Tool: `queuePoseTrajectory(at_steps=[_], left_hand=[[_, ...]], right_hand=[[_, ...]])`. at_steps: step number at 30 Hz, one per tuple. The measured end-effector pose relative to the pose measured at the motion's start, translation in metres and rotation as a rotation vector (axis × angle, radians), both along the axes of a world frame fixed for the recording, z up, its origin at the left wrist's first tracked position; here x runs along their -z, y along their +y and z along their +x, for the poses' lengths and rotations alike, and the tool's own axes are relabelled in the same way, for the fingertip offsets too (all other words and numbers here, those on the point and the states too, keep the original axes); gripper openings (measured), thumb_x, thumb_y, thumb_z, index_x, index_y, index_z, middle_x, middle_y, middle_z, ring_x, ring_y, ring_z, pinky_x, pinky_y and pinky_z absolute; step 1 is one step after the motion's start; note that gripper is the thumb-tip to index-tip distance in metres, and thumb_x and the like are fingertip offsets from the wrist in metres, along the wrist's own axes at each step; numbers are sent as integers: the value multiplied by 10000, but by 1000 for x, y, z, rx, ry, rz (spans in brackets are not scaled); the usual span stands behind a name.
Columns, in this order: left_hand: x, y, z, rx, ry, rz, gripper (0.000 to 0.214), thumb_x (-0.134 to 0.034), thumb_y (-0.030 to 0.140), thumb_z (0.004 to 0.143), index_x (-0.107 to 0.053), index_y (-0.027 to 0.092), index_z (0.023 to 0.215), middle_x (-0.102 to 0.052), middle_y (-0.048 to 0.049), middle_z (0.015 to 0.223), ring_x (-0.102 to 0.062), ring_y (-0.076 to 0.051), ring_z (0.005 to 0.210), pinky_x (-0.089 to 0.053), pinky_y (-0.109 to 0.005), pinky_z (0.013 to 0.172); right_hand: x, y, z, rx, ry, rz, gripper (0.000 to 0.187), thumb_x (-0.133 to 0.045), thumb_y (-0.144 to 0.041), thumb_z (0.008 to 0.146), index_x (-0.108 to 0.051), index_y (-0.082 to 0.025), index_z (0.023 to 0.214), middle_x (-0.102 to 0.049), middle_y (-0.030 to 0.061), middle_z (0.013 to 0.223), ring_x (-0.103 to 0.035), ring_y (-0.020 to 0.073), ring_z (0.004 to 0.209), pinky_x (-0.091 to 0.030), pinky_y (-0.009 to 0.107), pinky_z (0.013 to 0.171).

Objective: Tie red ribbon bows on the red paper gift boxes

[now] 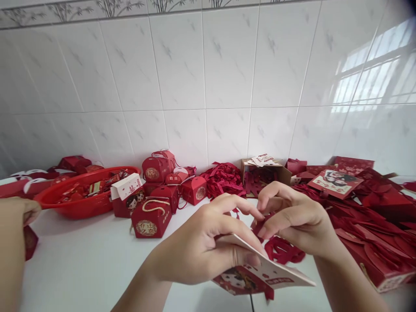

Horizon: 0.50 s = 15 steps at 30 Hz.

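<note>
My left hand (201,242) is closed on a folded paper candy box (247,279), red with a printed cartoon figure and a white flap, its thumb on the near face. A short red ribbon end (269,295) hangs below the box. Just above it, my right hand (297,216) pinches a dark red ribbon (259,227) between thumb and fingers; the left index fingertip reaches to the same spot. On the table behind the right hand lies a loop of red ribbon (283,250).
Finished red boxes (151,219) stand left of centre, beside a red plastic basin (81,210) of sweets. Another person's hand (30,211) is at the basin's left. A ribbon heap (224,180), a cardboard box (282,173) and piled flat red boxes (380,242) lie further right.
</note>
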<state>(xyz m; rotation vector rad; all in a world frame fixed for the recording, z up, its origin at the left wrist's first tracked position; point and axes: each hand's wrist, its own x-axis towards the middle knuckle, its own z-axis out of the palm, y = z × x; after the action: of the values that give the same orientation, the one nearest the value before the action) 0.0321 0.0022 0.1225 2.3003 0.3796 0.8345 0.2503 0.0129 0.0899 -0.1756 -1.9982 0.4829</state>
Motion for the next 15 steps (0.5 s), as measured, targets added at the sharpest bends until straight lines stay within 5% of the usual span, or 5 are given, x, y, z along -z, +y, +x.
queuePoseTrajectory(at_steps=[8,15], left_hand=[[-2,0,1,22,-39,-46,135,-666,121,797,-753,181,882,-664,-102,940,-510,-229,1189,-548,-202,718],[-1,3,-1,-18,-21,-70,158,-640,160,827,-739,251,908,-593,-75,1177,-535,-214,1145,-539,-221,708]], right_hand=[[-1,1,5,183,16,181,373,-565,73,774,-737,-220,929,-575,41,920,-653,115,732,-560,200,555],[-2,1,3,310,97,271,340,-593,27,781,-747,-246,913,-600,23,813,-648,113,697,-549,204,549]])
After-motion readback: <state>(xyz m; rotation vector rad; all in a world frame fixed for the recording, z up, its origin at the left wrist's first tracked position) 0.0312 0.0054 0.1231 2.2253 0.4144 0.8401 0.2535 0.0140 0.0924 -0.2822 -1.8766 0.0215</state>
